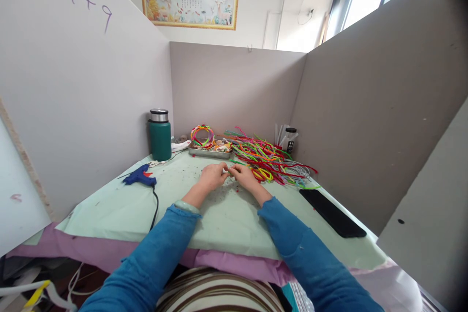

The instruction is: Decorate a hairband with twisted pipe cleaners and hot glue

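My left hand and my right hand meet over the middle of the table, fingertips pinched close together. Between them shows a short bit of green pipe cleaner, mostly hidden by the fingers. Just beyond my right hand spreads a loose heap of pipe cleaners in red, yellow, green, orange, pink and grey. Behind my left hand stands a metal tray with small pieces and coloured rings of twisted pipe cleaner in it.
A blue glue gun lies at left, its black cord running toward the front edge. Behind it stands a green bottle. At right lies a flat black object; a black-lidded container is at the back. Grey partitions surround the table.
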`<state>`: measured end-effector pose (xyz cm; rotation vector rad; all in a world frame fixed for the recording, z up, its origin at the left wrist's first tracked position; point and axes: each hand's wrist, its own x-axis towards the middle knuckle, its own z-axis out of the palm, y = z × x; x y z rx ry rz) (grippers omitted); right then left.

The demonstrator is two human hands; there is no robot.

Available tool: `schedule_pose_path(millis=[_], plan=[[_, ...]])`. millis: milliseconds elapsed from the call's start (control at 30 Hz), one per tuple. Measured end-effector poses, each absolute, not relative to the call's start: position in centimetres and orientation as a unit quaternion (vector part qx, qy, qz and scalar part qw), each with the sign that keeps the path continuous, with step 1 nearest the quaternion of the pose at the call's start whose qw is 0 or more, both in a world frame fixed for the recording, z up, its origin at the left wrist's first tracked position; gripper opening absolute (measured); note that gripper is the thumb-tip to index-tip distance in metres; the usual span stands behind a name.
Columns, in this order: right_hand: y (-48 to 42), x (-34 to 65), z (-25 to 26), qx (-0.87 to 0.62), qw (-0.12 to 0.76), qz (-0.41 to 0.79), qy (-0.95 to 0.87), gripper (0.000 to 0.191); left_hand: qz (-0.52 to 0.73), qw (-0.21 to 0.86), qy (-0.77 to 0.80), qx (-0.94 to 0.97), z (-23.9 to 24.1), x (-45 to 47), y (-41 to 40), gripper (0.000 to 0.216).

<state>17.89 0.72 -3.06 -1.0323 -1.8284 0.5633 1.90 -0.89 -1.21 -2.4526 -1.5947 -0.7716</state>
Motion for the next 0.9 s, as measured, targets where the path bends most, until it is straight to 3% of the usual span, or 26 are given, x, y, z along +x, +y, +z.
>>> schedule_pose_path(millis=[467,900], plan=[[0.24,17.87,-2.73,-0.410,0.498,0.402,-0.650,0.038,-0.306,0.079,-0.462,-0.829,-1.19,1.79,-1.08,0.023],[0.87,18.25,-3.13,-0.460,0.480,0.321,-0.675,0.034,-0.295,0.050,-0.440,-0.846,-1.31,1.76,-0.78,0.028]])
